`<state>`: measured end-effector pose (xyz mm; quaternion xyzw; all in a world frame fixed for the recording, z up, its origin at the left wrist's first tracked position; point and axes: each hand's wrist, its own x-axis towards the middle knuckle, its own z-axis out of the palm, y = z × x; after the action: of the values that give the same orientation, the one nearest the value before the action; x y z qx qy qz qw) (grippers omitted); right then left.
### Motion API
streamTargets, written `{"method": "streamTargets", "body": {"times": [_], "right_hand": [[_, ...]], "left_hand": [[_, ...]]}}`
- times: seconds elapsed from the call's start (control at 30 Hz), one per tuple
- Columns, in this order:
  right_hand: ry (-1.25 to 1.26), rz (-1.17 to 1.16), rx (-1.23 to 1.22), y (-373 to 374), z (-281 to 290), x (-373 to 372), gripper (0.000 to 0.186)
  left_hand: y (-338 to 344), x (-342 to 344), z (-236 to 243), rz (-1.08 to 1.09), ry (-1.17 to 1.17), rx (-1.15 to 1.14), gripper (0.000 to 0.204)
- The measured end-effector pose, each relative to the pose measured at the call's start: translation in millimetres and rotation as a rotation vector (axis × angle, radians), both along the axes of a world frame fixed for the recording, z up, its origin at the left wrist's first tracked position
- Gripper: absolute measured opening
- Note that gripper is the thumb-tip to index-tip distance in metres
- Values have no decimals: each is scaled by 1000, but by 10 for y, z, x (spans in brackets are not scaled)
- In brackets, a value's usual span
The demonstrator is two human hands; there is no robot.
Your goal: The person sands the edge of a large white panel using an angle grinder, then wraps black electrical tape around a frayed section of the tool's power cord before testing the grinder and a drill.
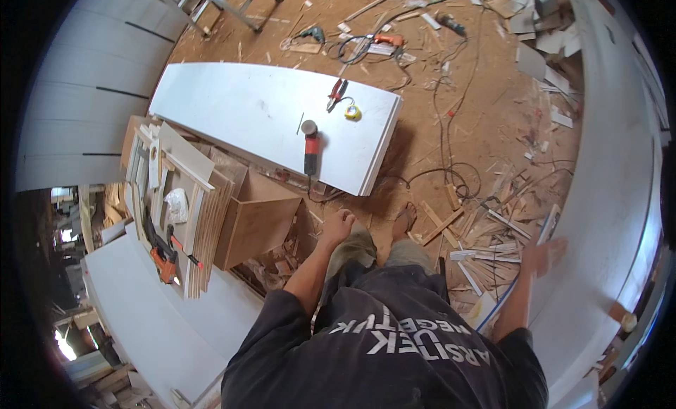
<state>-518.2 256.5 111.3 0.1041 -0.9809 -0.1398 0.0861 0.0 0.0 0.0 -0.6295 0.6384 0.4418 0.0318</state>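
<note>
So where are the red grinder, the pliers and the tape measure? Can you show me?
Red grinder (311,145): head view, on its red body.
Pliers (335,95): head view, near where the handles meet.
Tape measure (353,113): head view, on its yellow case.

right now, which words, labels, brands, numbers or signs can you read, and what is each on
Dark shirt: large white block lettering, legible in part, wording not copied here.
Yellow tape measure: any marking is too small to read.
Red-and-black power tool: any label is too small to read.
</note>
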Motion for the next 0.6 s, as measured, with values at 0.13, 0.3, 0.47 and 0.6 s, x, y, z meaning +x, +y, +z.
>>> {"method": "streamTargets", "body": {"times": [0.13, 0.3, 0.47, 0.6], "right_hand": [[37, 15, 77, -154, 110, -162, 95], [107, 75, 25, 526, -129, 167, 91], [46, -110, -94, 414, -130, 870, 90], [45, -96, -208, 564, -302, 1108, 90]], "left_hand": [[-392, -106, -670, -84, -163, 112, 51], [-1192, 59, -1345, 22, -382, 186, 58], [-2307, 733, -2619, 11, -303, -105, 91], [-3146, 979, -2641, 217, -286, -238, 103]]}}
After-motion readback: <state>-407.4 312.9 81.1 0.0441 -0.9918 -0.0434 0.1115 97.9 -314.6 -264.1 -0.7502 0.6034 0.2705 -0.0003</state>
